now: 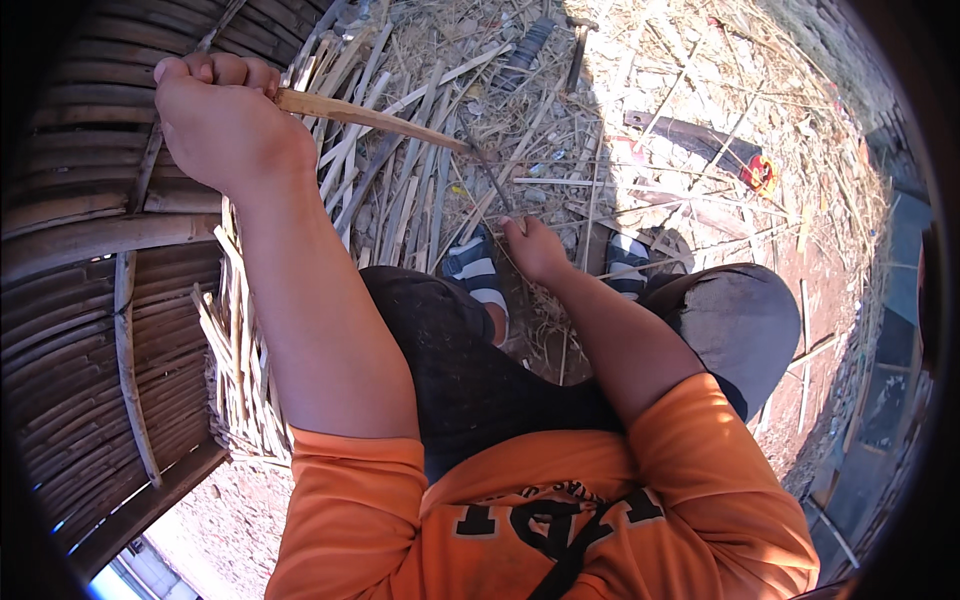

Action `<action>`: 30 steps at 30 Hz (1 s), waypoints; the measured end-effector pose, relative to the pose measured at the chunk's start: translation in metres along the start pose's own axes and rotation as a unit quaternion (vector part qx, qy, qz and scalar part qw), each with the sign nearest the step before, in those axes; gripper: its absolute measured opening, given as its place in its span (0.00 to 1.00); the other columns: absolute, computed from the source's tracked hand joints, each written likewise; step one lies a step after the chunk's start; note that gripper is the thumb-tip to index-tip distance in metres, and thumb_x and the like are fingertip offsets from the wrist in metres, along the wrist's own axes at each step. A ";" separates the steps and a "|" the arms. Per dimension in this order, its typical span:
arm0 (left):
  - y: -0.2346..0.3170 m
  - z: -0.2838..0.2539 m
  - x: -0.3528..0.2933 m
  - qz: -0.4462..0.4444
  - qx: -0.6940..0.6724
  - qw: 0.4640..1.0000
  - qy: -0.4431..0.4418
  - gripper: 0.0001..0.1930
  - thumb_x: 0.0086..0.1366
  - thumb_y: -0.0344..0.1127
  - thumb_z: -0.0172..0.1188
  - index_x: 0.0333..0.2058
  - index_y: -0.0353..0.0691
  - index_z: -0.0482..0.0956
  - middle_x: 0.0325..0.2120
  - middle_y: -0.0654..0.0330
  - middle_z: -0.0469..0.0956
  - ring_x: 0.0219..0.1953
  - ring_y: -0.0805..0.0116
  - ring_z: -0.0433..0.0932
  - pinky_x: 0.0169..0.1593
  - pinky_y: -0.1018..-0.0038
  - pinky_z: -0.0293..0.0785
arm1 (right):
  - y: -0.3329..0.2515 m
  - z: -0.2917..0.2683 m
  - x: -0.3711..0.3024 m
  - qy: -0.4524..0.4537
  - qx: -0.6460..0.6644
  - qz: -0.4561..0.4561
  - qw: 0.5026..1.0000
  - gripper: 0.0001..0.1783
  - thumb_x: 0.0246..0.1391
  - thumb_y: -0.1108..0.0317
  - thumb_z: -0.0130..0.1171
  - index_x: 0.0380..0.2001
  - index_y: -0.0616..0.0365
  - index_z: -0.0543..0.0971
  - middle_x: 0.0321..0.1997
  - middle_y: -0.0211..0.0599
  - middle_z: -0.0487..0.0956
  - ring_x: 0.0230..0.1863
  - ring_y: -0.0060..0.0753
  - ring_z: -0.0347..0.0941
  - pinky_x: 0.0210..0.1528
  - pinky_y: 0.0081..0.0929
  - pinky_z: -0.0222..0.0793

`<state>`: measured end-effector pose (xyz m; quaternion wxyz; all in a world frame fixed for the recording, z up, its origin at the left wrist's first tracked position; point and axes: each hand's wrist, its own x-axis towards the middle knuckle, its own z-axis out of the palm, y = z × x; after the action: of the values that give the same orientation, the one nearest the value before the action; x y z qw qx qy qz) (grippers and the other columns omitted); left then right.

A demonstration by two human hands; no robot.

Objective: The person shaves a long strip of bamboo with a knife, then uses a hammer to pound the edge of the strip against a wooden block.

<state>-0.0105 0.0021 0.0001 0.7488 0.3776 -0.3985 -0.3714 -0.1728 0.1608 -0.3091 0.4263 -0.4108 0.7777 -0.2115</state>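
Handling: Treat the wooden strip [375, 119] as light for its length and fairly stiff along the grain, probably with some spring toward the thinner far end. Expect a dry surface with little slip and possible splinters along the edges. Judge as strong lengthwise, yet liable to split or snap under a hard sideways bend

Hold point: Grasp at the thick near end, as with the left hand [230, 115], well apart from the thin dark blade [490, 178]. Keep bare skin off the far tip and avoid sliding along the edges

Left grip: Closed firmly around the thick end, with fingers wrapped over and no gap visible

Right grip: Right hand [537, 248] curled at the lower end of the blade, apparently holding it. Unable to see the handle or tell the full closure of the fingers

Location: Raised ahead of the knees [745, 335], slanting from the left fist toward the blade, over loose strips [405, 190]. Cannot confirm contact between tip and blade from this angle

Appearance: Yellow-brown, smooth-looking, nearly straight, narrowing toward the far tip, and warmer in colour than the paler loose strips below
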 end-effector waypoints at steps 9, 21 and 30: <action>-0.002 -0.008 -0.001 0.009 0.005 1.000 -0.023 0.13 0.74 0.39 0.39 0.27 0.46 0.58 0.16 0.66 0.53 0.19 0.71 0.52 0.30 0.69 0.55 | -0.056 -0.029 -0.016 0.020 0.088 -0.086 0.992 0.38 0.64 0.40 0.49 0.51 0.74 0.75 0.44 0.74 0.79 0.52 0.71 0.76 0.57 0.54 0.68; 0.000 -0.006 0.003 0.002 0.035 0.999 -0.027 0.13 0.74 0.39 0.39 0.27 0.47 0.58 0.16 0.65 0.54 0.20 0.70 0.54 0.32 0.69 0.59 | -0.035 -0.014 -0.012 0.027 0.056 -0.043 0.997 0.38 0.64 0.42 0.49 0.52 0.75 0.74 0.44 0.73 0.79 0.53 0.71 0.75 0.57 0.54 0.68; -0.001 -0.006 0.003 0.007 0.058 0.995 -0.085 0.13 0.74 0.39 0.39 0.27 0.46 0.58 0.17 0.66 0.55 0.22 0.70 0.55 0.36 0.67 0.61 | 0.018 0.005 0.007 0.031 -0.032 -0.008 0.999 0.38 0.63 0.41 0.50 0.52 0.73 0.75 0.42 0.71 0.80 0.50 0.69 0.77 0.55 0.52 0.70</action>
<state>-0.0046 0.0009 -0.0019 0.6916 0.3844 -0.4840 -0.3737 -0.1789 0.1659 -0.3278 0.3871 -0.4237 0.7936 -0.2021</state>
